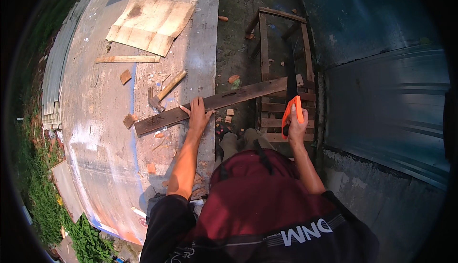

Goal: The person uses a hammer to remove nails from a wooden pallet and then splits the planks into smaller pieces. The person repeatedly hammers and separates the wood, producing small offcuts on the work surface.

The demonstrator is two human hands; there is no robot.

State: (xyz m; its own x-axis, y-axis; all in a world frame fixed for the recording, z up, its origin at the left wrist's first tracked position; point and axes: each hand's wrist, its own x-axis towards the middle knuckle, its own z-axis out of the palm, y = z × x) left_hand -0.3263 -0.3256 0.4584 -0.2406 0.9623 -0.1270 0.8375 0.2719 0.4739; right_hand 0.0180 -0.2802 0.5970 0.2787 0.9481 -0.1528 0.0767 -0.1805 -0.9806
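A dark wooden plank lies slantwise, its left part on the pale board surface and its right part reaching past that surface's edge. My left hand grips the plank near the edge, thumb and fingers spread across it. My right hand is closed round the orange handle of a handsaw. The saw's dark blade crosses the plank close to its right end; whether its teeth are in the wood, I cannot tell. Left of my left hand lies a claw hammer with a wooden handle.
Small wood offcuts and a thin strip lie on the board surface, with a stained tan sheet farther off. A wooden frame stands on the ground beyond the edge, beside a metal sheet wall at right.
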